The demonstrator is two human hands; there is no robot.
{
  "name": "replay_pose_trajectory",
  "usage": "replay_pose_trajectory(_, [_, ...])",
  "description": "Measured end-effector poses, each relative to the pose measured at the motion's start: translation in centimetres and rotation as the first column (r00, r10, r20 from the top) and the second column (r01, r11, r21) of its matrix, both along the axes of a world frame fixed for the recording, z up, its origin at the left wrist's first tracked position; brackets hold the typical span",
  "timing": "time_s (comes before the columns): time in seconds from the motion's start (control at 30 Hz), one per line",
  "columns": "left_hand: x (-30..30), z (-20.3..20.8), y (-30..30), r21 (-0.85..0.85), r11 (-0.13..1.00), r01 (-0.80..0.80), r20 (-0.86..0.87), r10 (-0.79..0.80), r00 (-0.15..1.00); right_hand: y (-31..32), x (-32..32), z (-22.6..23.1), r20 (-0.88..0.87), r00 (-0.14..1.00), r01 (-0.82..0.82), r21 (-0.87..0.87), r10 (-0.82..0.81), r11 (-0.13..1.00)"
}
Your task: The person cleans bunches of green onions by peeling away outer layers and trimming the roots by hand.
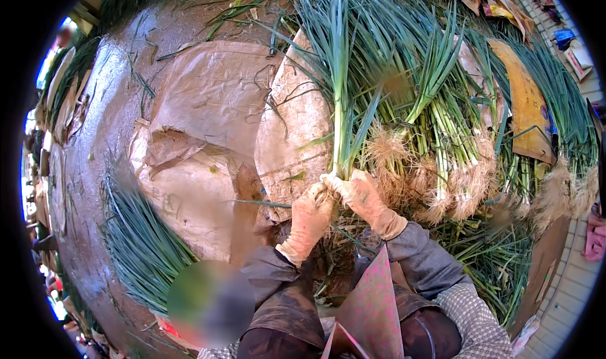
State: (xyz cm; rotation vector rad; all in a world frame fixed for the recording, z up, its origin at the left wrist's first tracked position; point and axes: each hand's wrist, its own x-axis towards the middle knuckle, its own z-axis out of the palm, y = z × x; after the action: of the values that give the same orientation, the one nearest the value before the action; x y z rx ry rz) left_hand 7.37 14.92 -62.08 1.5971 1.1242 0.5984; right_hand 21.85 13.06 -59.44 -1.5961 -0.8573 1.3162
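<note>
Both hands wear pale, soil-stained gloves and meet at the lower end of a small bunch of leek-like stalks (341,122). My left hand (310,219) is closed round the base from the left. From the right, my right hand (365,201) closes on the same base, thumbs near each other. The bunch stands with its green leaves pointing away from me; its root end is mostly hidden by the gloves. Just right of my right hand lies a large heap of the same stalks (435,116), their bushy pale roots (464,185) toward me.
Brown sacking (214,100) covers wet ground at left, with a pale sack piece (293,131) beside the bunch. More leafy stalks (142,239) lie at lower left, near a blurred round patch. A yellow sheet (521,100) lies over the right-hand pile. Loose leaves (495,258) lie at lower right.
</note>
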Motion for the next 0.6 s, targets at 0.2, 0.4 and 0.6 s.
replay_pose_trajectory(0.2, [0.1, 0.0, -0.8, -0.116, 0.993, -0.009, -0.021, 0.007, 1.000, -0.9, -0.3, -2.6, 0.947, 0.322, -0.453, 0.163, -0.010, 0.877])
replay_pose_trajectory(0.4, [1.2, 1.1, -1.3, -0.696, 0.713, 0.084, 0.377, 0.263, 0.888, -2.5, 1.1, -3.4, 0.983, 0.180, -0.602, 0.126, -0.019, 0.788])
replay_pose_trajectory(0.6, [-1.9, 0.7, 2.2, -0.764, 0.619, 0.181, 0.449, 0.310, 0.838, -10.4, 4.7, 2.0, 0.639, 0.760, -0.395, 0.303, 0.123, 0.868])
